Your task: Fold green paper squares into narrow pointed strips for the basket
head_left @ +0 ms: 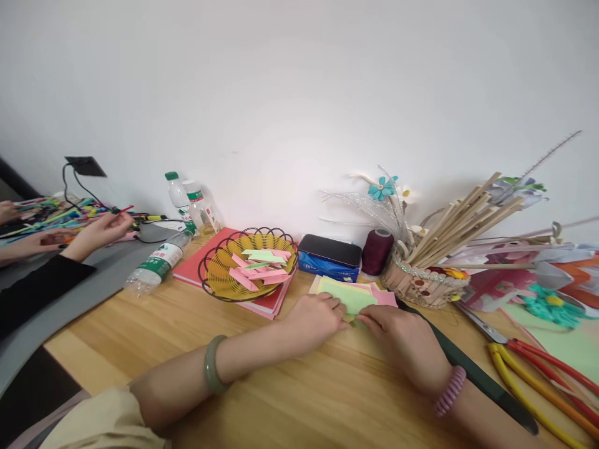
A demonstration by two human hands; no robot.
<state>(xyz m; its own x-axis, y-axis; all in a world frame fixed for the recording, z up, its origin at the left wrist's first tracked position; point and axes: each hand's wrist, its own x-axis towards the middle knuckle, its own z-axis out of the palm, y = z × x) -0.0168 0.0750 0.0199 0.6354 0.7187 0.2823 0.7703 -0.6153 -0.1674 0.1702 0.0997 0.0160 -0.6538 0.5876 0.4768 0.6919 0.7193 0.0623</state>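
Observation:
My left hand (319, 317), fingers curled together, is at the near edge of a small stack of coloured paper. My right hand (403, 337) faces it from the right, thumb and fingers pinched. Both hands grip the near edge of a light green paper (349, 294), whose held part is mostly hidden by the fingers. Yellow and pink sheets (386, 298) show beneath and beside it. Left of the stack, a yellow woven basket (213, 274) with a dark looped rim holds folded pink and green paper strips (262, 269).
A phone (330, 249) rests on a blue packet behind the paper, beside a dark red thread spool (377, 251). Wooden sticks (461, 218) stand in a decorated holder. Scissors (496, 337) lie right. A bottle (159, 262) lies left, near a co-worker's hands (100, 234).

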